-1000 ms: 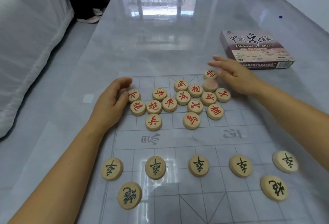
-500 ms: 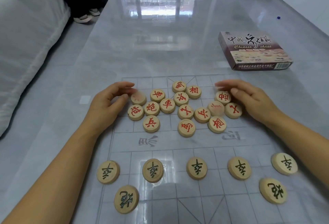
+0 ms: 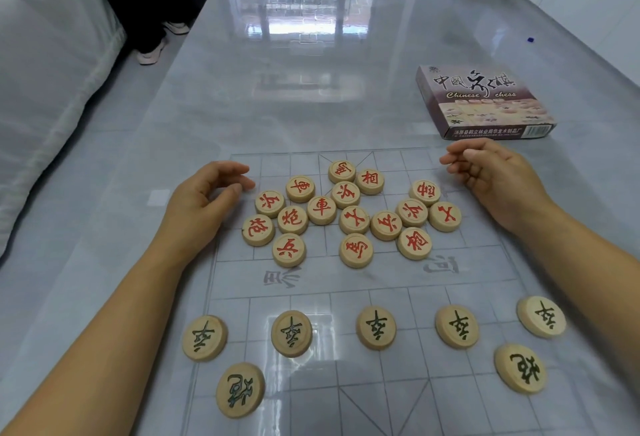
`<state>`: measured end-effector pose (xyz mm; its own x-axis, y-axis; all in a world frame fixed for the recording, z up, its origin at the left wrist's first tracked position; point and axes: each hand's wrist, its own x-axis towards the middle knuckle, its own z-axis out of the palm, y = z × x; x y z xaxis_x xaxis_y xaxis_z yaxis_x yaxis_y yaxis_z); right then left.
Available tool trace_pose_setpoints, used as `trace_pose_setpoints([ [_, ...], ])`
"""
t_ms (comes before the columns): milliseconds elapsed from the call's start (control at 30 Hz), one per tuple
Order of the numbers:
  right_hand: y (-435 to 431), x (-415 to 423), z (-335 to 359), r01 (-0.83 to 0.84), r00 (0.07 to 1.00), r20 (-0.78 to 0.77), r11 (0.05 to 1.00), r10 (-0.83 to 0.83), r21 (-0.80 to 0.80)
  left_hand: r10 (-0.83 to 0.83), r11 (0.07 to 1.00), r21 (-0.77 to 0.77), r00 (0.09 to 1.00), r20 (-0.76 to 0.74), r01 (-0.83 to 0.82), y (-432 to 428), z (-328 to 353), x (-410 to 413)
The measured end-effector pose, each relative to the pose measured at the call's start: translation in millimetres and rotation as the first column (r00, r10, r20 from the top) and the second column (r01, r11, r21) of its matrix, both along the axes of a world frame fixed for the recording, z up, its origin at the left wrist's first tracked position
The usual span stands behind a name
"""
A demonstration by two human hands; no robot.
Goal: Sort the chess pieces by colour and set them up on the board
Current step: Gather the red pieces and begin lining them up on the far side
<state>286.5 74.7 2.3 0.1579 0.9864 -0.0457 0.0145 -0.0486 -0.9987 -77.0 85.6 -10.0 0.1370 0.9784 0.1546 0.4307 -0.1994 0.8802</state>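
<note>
Fingers (image 3: 237, 170) of the left hand (image 3: 204, 207) are hanging loosely curled and gripping nothing, the thumb tip hovering just beside the nearest disc at the left edge of the cluster. On the right hand (image 3: 498, 179) the fingers (image 3: 460, 157) are likewise curling loosely around nothing I can see. That hand is sitting at the board's far right corner, apart from the pieces.

Between the two hands, sixteen red-lettered discs (image 3: 354, 220) are lying bunched on the far half of the board (image 3: 346, 279). Many are touching, and every one is showing its character; I am reading 車, 相 and 兵 among them. Nearer me, five dark-lettered discs (image 3: 376, 328) are sitting in a spaced row across the board, with two more dark ones lying closer still, one at each side.

Beyond the right hand, a box (image 3: 481, 103) is resting shut on the glossy grey surface (image 3: 311, 106). Its lid is reading 中國象棋 and "Chinese chess", and I am not seeing its contents.

Compared with half a second ago, both hands are now lifted off the red cluster, where they were touching its outer discs. The two discs that were showing blank or blurred faces are now showing red characters.
</note>
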Motion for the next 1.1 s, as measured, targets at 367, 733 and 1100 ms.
trace_pose_setpoints([
  [367,3.6,-12.2,31.5,-0.255,0.531,0.688,0.868,0.495,-0.427,0.061,0.998,-0.013,0.998,0.029,-0.06,0.4,1.9,1.3],
  [733,62.0,-62.1,22.3,-0.127,0.34,0.905,0.966,0.254,-0.224,-0.01,1.0,-0.029,1.0,-0.007,0.01,-0.4,0.8,1.1],
  [1100,72.0,-87.9,41.1,-0.293,0.472,0.707,0.85,0.526,-0.438,0.021,0.999,-0.036,1.0,0.021,-0.021,-0.2,0.6,1.4],
])
